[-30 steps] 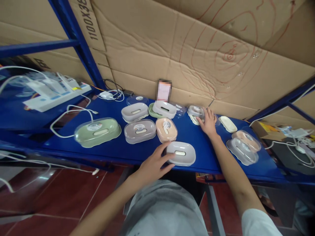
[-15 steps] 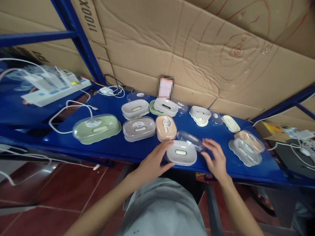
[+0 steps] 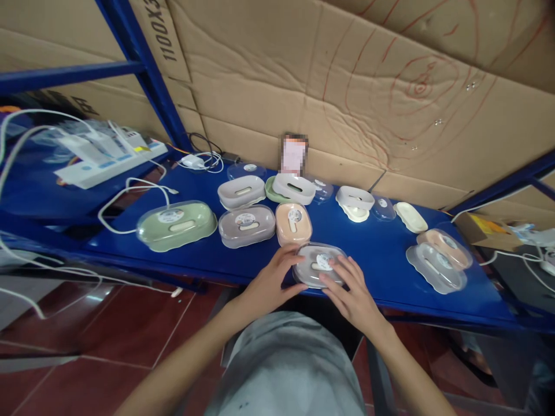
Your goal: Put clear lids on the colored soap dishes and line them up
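Note:
At the table's front edge is a light grey soap box with a slotted tray. A clear lid with a round white label lies over it. My left hand grips the box's left end, thumb at the front and fingers at the back. My right hand has its fingers on the lid's right end, partly hiding it. Just behind stands a peach soap box with a labelled lid. A lidded grey soap box and a lidded green soap box are to the left.
Along the back lie an uncovered grey soap box, clear lids and a phone-like screen. A cream tray and a peach soap box are to the right. A power strip with white cables stands at left.
My right hand has moved left, bringing the clear lid from behind the light grey soap box onto its top. My left hand stays at the box's left end. The view has shifted slightly.

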Motion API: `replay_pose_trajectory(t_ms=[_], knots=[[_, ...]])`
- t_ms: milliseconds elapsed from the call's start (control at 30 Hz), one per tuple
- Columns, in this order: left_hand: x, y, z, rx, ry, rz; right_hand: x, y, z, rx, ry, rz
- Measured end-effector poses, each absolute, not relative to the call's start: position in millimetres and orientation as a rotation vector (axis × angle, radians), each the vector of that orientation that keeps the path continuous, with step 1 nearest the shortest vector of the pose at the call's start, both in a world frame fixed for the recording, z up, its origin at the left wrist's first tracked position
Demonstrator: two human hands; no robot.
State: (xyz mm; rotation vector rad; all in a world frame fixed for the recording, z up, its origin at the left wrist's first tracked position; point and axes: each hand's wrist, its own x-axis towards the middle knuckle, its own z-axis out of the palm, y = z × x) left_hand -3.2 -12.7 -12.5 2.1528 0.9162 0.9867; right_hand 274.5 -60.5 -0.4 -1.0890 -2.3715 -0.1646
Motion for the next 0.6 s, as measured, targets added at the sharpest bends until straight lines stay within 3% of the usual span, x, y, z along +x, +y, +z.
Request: replay_pose_trajectory(t_ms=[333, 600], knots=[[-0.3, -18.4, -10.1, 2.291, 1.01, 0.8, 287.5, -64.1, -4.2, -1.125, -2.277, -0.075], [6.6, -19.1, -10.0, 2.304, 1.075, 0.871, 300.8, -45.2, 17.4, -1.07, -2.346, 0.256]])
